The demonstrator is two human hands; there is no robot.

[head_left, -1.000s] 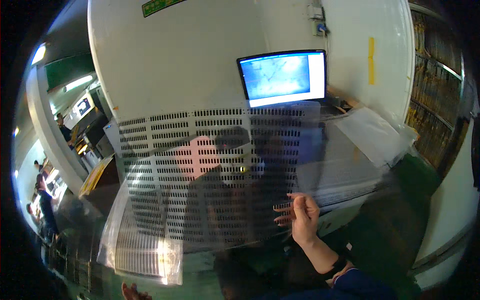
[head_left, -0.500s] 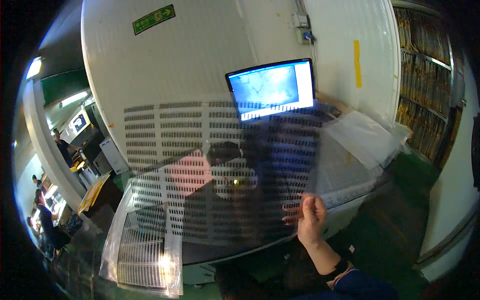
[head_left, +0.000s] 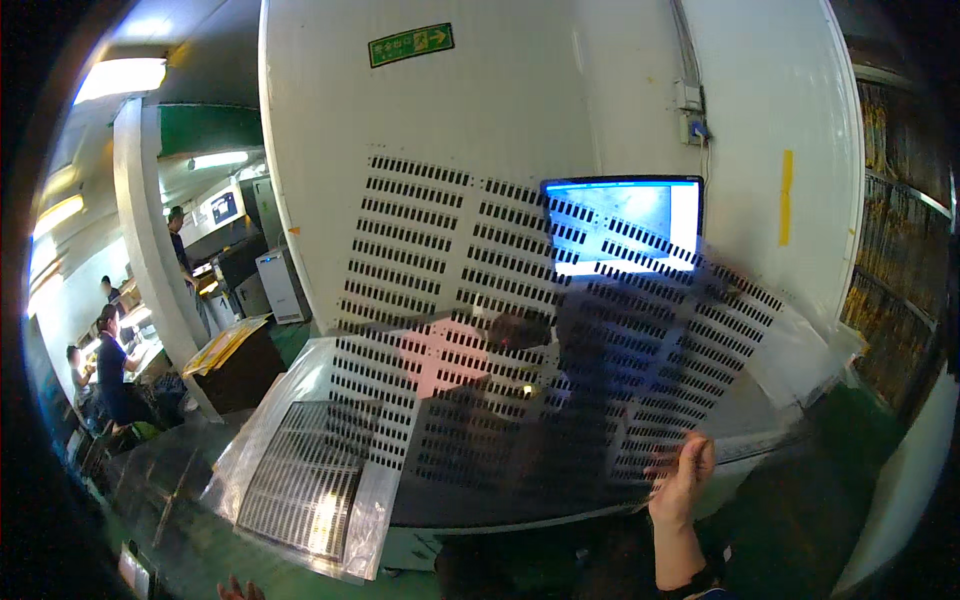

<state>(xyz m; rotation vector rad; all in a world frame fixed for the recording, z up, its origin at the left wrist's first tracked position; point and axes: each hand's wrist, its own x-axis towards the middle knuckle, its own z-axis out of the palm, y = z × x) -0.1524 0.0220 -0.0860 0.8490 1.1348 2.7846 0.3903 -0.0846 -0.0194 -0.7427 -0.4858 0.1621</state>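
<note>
a: what was the right hand [head_left: 680,480] doing?

b: it was raised, fingers [head_left: 700,452] up, gripping the lower right edge of a big clear sheet [head_left: 520,340] printed with rows of small black slots. thumb and fingers looked pressed on either side of the film, though the sheet blurred the fingertips.

a: and where was the sheet?

b: held up in front of the white wall [head_left: 560,90], tilted, covering most of the middle of the view. its upper right part lay across the lit monitor [head_left: 620,220], which showed through it. its surface mirrored dark shapes and a pinkish patch.

a: the left hand?

b: only some fingertips [head_left: 235,588] at the bottom edge, lower left. i couldn't tell whether it was spread or closed, or touching anything.

a: anything underneath?

b: a plastic-wrapped stack of similar slotted sheets [head_left: 300,480] lay on the table [head_left: 760,440], lower left of the held one. a green sign [head_left: 410,44] sat high on the wall, and people [head_left: 110,360] were working far off to the left.
</note>
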